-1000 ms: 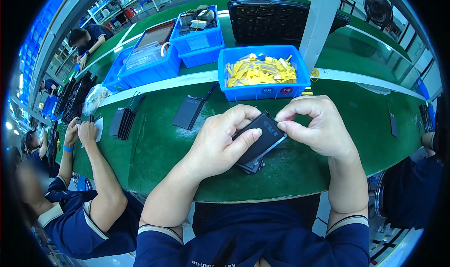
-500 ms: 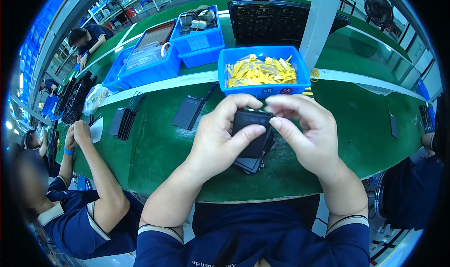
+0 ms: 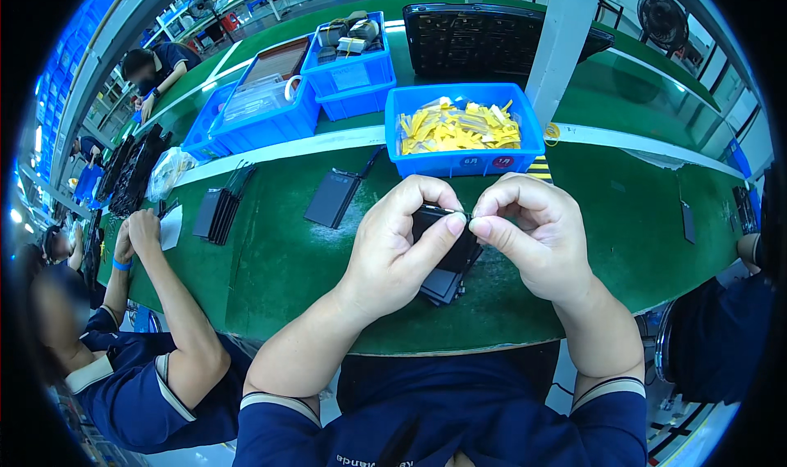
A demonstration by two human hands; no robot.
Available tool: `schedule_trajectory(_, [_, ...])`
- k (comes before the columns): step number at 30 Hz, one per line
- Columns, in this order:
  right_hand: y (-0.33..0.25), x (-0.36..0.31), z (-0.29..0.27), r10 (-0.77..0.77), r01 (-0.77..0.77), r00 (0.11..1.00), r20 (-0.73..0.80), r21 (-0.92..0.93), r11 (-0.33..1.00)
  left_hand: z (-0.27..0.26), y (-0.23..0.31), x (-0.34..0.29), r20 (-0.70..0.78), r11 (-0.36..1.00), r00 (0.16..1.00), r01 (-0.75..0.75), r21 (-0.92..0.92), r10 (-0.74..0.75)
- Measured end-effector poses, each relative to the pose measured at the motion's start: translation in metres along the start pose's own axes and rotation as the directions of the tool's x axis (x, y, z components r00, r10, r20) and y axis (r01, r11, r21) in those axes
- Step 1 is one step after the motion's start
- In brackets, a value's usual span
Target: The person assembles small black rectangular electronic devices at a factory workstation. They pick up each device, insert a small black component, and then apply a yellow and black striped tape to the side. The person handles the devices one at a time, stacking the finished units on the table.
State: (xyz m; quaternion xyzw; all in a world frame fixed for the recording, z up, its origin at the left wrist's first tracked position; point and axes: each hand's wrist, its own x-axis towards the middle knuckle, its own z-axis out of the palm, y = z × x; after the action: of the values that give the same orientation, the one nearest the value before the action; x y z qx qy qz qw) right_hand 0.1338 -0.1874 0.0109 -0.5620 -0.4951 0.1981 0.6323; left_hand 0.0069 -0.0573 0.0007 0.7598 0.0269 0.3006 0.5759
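My left hand is closed around a flat black battery, thumb on its near face and fingers behind it. The battery is tilted so its thin upper edge shows. At the right end of that edge my right hand pinches with thumb and forefinger; whatever small part lies between the fingertips is hidden. Below both hands a loose stack of similar flat black batteries rests on the green table, partly covered by my left hand.
Beyond my hands stands a blue bin of yellow strips. More flat black pieces and a row of them lie to the left. Blue crates stand farther back, near a metal post. A co-worker's arm reaches in at left.
The battery has tipped from showing its broad face to nearly edge-on. My right fingers have drawn together into a pinch at its edge, and both hands sit slightly lower.
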Motion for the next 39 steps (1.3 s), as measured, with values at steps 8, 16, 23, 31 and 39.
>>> schedule_trajectory(8, [0.000, 0.005, -0.011, -0.090, 0.097, 0.981, 0.171, -0.031, 0.995, -0.007, 0.003, -0.001, 0.179, 0.988, 0.981, 0.092, -0.124, -0.068])
schedule_trajectory(16, [0.013, 0.007, -0.005, 0.144, -0.238, 0.967, 0.212, 0.536, 0.810, -0.001, -0.003, -0.002, 0.179, 0.946, 0.980, 0.137, -0.294, -0.086])
schedule_trajectory(23, [0.017, 0.003, 0.001, 0.207, -0.277, 0.961, 0.185, 0.593, 0.756, -0.006, 0.001, 0.001, 0.186, 0.890, 0.973, 0.201, -0.410, -0.134])
schedule_trajectory(31, [0.011, 0.004, 0.001, 0.370, -0.465, 0.879, 0.301, 0.370, 0.804, -0.013, -0.001, 0.007, -0.025, 0.808, 0.991, 0.092, -0.582, -0.131])
schedule_trajectory(39, [0.012, 0.003, 0.001, 0.309, -0.350, 0.926, 0.214, 0.189, 0.918, -0.013, -0.001, 0.006, -0.071, 0.858, 0.991, 0.058, -0.511, -0.110])
